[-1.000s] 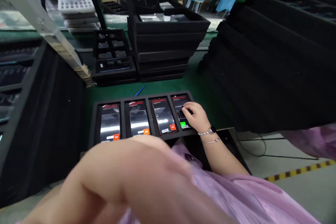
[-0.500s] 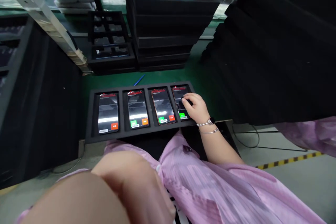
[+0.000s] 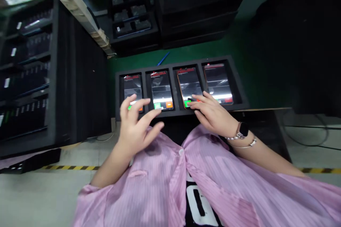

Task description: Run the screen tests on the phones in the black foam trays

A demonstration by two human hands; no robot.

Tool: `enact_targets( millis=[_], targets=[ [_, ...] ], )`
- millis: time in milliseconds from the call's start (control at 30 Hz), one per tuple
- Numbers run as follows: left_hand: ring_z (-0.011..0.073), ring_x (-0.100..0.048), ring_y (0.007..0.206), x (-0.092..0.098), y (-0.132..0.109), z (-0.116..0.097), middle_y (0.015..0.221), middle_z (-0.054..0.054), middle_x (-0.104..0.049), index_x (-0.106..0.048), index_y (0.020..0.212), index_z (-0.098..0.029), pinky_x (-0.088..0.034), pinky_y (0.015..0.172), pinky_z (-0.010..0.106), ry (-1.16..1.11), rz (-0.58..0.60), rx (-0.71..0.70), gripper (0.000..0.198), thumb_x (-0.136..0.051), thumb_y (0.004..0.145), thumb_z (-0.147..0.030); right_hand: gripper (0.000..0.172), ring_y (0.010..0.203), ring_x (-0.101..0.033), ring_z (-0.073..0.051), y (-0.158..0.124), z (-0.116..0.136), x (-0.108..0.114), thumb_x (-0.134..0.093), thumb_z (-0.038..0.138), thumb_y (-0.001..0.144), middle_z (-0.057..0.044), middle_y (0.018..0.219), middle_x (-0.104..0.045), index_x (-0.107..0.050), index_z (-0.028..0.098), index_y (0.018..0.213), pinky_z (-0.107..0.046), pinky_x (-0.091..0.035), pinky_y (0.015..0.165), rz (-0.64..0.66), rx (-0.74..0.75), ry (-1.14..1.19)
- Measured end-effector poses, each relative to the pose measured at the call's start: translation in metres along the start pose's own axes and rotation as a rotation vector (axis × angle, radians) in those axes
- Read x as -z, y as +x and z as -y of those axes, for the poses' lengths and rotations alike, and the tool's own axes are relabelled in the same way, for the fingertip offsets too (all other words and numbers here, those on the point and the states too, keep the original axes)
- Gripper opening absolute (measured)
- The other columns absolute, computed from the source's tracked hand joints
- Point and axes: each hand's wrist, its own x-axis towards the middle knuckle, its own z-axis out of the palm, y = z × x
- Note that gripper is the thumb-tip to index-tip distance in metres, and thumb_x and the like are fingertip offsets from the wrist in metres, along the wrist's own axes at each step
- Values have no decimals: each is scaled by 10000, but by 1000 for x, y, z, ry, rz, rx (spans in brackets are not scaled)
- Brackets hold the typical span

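A black foam tray (image 3: 239,92) lies on the green bench mat and holds several lit phones side by side. My left hand (image 3: 135,124) hovers open with spread fingers over the bottom of the leftmost phone (image 3: 132,90). The second phone (image 3: 161,89) shows a green and an orange button. My right hand (image 3: 213,113), with a watch and bracelets at the wrist, lies flat with fingers stretched onto the bottom of the third phone (image 3: 188,84). The rightmost phone (image 3: 218,82) is uncovered.
Stacks of black foam trays (image 3: 197,3) stand behind the phone tray, more at the right (image 3: 301,42). A rack of trays with phones (image 3: 23,67) fills the left. A blue pen (image 3: 163,58) lies on the green mat (image 3: 247,53). Cables (image 3: 306,134) run on the floor.
My left hand came down from close to the camera to the leftmost phone. My right hand slid from the rightmost phone to the third one. The view tilted down and shifted.
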Motion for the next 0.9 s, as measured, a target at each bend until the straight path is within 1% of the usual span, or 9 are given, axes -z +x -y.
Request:
enact_targets(
  millis=[100, 200, 300, 367, 433, 500, 633, 767, 900],
  targets=[
    [432, -295, 1531, -33, -2, 15, 1557, 126, -499, -706, 1299, -290, -211, 1253, 715, 148, 82, -87, 387, -643, 978, -497, 227, 1349, -601, -305, -8, -4, 2, -487, 128, 982, -83, 1247, -732, -597, 209, 1163, -645, -441, 1189, -57, -17, -1],
    [443, -294, 1533, -48, -9, 24, 1587, 151, -471, -674, 1339, -273, -182, 1250, 729, 215, 86, -103, 450, -640, 976, -536, 216, 1276, -654, -294, -16, -10, 19, -554, 138, 948, -73, 1167, -755, -610, 225, 1137, -606, -486, 1161, -266, -74, -28],
    [421, -304, 1541, -35, -17, 33, 1605, 160, -445, -630, 1369, -264, -243, 1255, 674, 142, 8, -78, 484, -647, 968, -536, 188, 1157, -716, -294, -27, -18, 31, -572, 157, 938, -57, 1052, -769, -648, 235, 1091, -588, -519, 1127, -353, -140, -98],
    [384, -368, 1517, -21, -25, 42, 1558, 167, -489, -611, 1359, -241, -318, 1243, 608, 113, -81, -9, 457, -641, 974, -485, 185, 1124, -728, -316, -35, -25, 30, -571, 172, 940, -62, 1036, -770, -667, 232, 1086, -611, -530, 1107, -318, -160, -149],
    [359, -435, 1474, -11, -35, 53, 1482, 173, -556, -615, 1325, -215, -346, 1234, 570, 143, -131, 73, 415, -628, 982, -448, 192, 1108, -731, -345, -40, -28, 25, -582, 188, 943, -70, 1034, -769, -681, 238, 1099, -639, -542, 1083, -279, -158, -179],
    [350, -478, 1438, -8, -44, 62, 1455, 183, -576, -615, 1329, -202, -353, 1227, 559, 178, -106, 158, 429, -608, 992, -468, 226, 1123, -723, -361, -42, -26, 20, -594, 197, 950, -70, 1057, -762, -692, 275, 1138, -650, -537, 1095, -284, -186, -140],
    [344, -520, 1400, -9, -55, 74, 1524, 194, -523, -590, 1405, -213, -371, 1209, 557, 186, -19, 280, 521, -546, 1009, -549, 323, 1209, -682, -360, -32, -11, 21, -598, 193, 967, -50, 1113, -742, -682, 368, 1225, -636, -514, 1136, -334, -245, 17],
    [373, -455, 1447, -8, -51, 70, 1517, 196, -521, -630, 1365, -208, -354, 1213, 577, 235, -10, 238, 488, -558, 1011, -536, 247, 1176, -697, -355, -19, -1, 21, -610, 190, 958, -71, 1105, -753, -679, 305, 1166, -630, -551, 1069, -316, -146, 26],
    [396, -344, 1520, -13, -34, 47, 1534, 212, -495, -558, 1430, -189, -320, 1237, 601, 218, -49, 114, 592, -629, 973, -558, 190, 1170, -704, -314, -11, 2, 11, -619, 206, 944, -56, 1100, -766, -673, 265, 1115, -593, -542, 1087, -246, -54, 36]
  ],
)
